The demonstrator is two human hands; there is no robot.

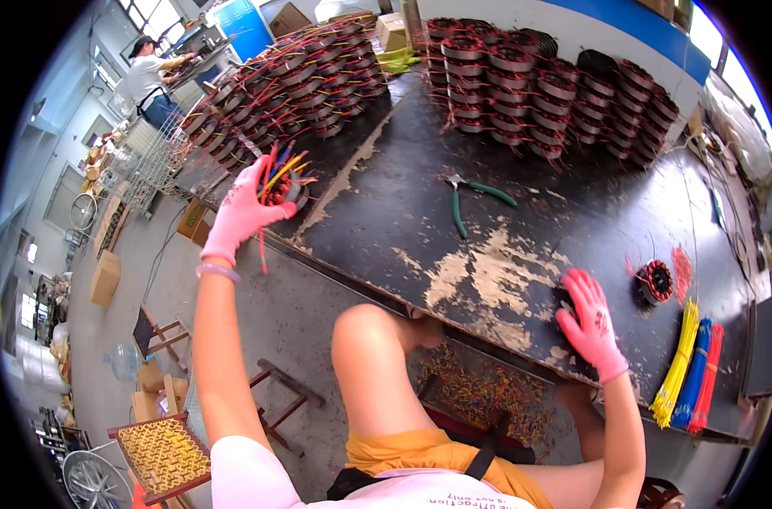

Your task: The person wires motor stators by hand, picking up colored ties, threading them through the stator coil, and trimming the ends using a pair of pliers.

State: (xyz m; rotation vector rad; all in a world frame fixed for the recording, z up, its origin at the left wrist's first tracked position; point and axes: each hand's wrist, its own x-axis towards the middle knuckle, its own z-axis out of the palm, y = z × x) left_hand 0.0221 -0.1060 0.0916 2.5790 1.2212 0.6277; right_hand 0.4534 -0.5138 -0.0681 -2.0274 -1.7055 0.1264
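The left hand [248, 206] had its fingers closed around 1 wound coil [286, 185], wires fanning up beyond the fingertips; the right hand [588, 320] lay flat, fingers spread, holding nothing.

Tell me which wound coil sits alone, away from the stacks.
The single coil near the right hand, beside the coloured wire bundles; the others are stacked at the table's far side.

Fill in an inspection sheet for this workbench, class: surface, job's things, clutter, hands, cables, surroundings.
Surface: worn black workbench, paint flaking in pale patches.
Job's things: copper-wound round coil with coloured leads under the left hand; stacked wound coils at the rear.
Clutter: green-handled pliers; a lone coil; wire scraps on the floor.
Hands: pink-gloved left hand grips the coil; right hand rests near the bench edge.
Cables: yellow, blue and red wire bundles.
Surroundings: another person at a far bench.
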